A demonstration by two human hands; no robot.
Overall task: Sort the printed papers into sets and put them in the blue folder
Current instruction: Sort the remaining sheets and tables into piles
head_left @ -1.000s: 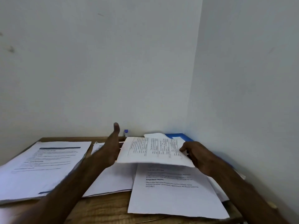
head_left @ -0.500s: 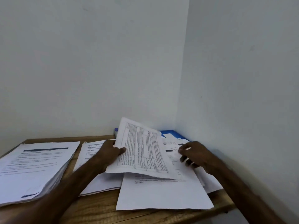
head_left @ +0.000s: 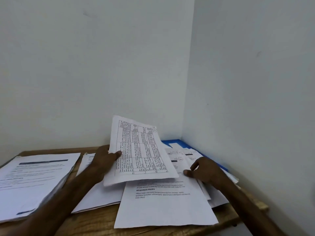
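The left hand (head_left: 104, 159) pinches a gridded sheet (head_left: 139, 150), tilted up — thumb on its face. The right hand (head_left: 204, 171) rests loose-fingered on spread papers (head_left: 163, 206).

Wooden table (head_left: 95, 218), brown w/ visible grain, sits in a room corner: far edge against the back wall (head_left: 93, 74), rt edge close to the side wall (head_left: 255, 82); can't tell if touching. Both walls plain, pale grey-white. Faint dark smudge (head_left: 86, 13) high on back wall, small faint mark (head_left: 258, 53) on side wall. Bare wood shows along table's near edge & far-left corner. Rt edge near front looks rough.
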